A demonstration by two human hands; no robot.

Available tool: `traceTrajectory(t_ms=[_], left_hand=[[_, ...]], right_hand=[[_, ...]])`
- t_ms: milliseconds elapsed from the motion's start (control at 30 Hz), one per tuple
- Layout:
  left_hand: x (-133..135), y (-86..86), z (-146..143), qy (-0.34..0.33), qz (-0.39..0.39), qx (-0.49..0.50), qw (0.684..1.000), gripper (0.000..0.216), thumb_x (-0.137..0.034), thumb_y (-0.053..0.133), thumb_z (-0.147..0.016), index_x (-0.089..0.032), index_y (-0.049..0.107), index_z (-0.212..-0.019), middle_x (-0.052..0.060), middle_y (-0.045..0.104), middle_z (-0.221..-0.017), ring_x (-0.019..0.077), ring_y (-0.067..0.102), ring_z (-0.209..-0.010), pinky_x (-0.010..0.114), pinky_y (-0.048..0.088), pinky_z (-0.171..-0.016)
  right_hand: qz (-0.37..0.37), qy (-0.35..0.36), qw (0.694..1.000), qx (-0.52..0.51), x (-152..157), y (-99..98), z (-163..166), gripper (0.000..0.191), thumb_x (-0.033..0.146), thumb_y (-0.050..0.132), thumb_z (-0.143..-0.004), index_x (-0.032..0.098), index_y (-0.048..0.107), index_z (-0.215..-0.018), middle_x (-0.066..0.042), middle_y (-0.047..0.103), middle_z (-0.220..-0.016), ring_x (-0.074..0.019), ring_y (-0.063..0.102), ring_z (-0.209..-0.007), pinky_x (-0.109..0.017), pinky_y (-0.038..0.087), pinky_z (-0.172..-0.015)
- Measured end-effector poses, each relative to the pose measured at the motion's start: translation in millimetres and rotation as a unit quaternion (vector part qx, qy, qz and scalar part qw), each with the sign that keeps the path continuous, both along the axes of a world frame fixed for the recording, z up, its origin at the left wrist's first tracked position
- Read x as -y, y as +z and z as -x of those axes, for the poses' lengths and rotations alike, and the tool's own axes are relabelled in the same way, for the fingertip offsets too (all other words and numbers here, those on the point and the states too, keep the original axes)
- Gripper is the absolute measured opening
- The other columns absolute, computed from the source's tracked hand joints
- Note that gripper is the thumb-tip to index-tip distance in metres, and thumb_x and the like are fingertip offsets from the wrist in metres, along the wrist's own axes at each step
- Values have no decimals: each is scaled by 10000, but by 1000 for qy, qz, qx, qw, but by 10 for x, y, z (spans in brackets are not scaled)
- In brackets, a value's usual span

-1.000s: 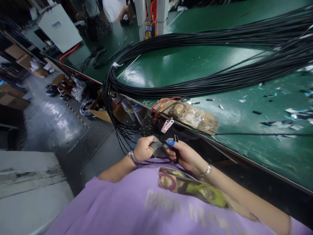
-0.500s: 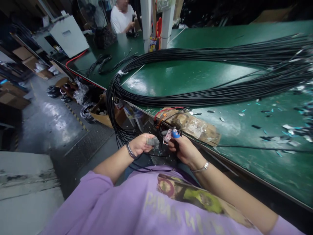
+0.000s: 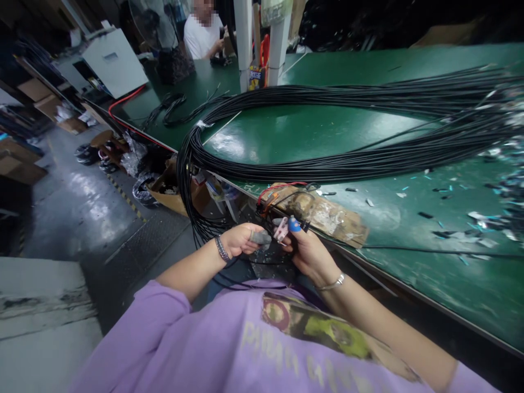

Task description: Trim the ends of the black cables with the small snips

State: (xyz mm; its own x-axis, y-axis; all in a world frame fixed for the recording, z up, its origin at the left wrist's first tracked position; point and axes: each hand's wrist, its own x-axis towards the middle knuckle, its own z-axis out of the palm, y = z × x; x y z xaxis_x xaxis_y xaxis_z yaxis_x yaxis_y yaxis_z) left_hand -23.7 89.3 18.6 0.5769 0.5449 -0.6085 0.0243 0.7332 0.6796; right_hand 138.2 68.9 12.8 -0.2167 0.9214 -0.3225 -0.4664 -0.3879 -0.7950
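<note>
My left hand is closed in a pinch, its grey-taped fingertips on a thin black cable just below the bench edge. My right hand is closed too, gripping the same black cable end; one fingertip wears a blue cover. Both hands sit close together in front of a small pink bracket hanging from the bench edge. A large bundle of black cables lies across the green bench and droops over its edge to the left of my hands.
A taped brown block with red and orange wires sits on the bench edge above my hands. Cut scraps litter the bench at right. Boxes and bags stand on the floor at left. Another person sits at the far end.
Both hands rose from my lap towards the bench edge and the pink bracket. The view tilted up, bringing the far person into view.
</note>
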Motion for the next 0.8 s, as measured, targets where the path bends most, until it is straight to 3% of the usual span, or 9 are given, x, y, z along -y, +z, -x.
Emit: traceTrajectory(t_ms=[300,433,600,733,800], left_hand=[[215,-103,65,7,-3,4,1000,344,-279,756,-504,-150,446,-580,-112,284,-350,-6,179,-305,159,53,-371],[363,-183,139,7,4,0,1000,349,-307,747,-481,-158,444,-569,-108,288,-331,3,173,-297,168,65,-359],[496,-258,221,55,2,-22,998,272,-280,674,-567,-172,424,-585,-113,266,-340,9,137,-305,169,67,-370],[574,-263,222,33,-73,-144,986,215,-277,594,-671,-176,424,-586,-95,298,-376,27,169,-327,178,143,-375],[611,-258,228,11,-167,-280,945,166,-247,556,-707,-168,467,-592,-69,358,-422,49,262,-365,189,234,-399]], right_hand=[[52,41,998,-20,97,-227,-118,530,700,622,-613,175,550,-638,54,417,-459,-45,257,-394,-194,167,-376],[78,74,994,-4,158,-326,-240,521,658,653,-616,142,634,-685,48,402,-462,-44,275,-402,-197,174,-381],[89,96,991,-9,264,-325,-330,429,561,719,-598,142,658,-664,49,387,-447,-45,270,-411,-196,173,-382],[95,88,991,-36,369,-211,-326,347,439,797,-527,154,660,-668,35,456,-515,-39,279,-441,-181,168,-383],[101,91,989,-62,426,-152,-322,318,360,822,-496,160,652,-677,24,512,-587,-31,281,-451,-176,161,-385]])
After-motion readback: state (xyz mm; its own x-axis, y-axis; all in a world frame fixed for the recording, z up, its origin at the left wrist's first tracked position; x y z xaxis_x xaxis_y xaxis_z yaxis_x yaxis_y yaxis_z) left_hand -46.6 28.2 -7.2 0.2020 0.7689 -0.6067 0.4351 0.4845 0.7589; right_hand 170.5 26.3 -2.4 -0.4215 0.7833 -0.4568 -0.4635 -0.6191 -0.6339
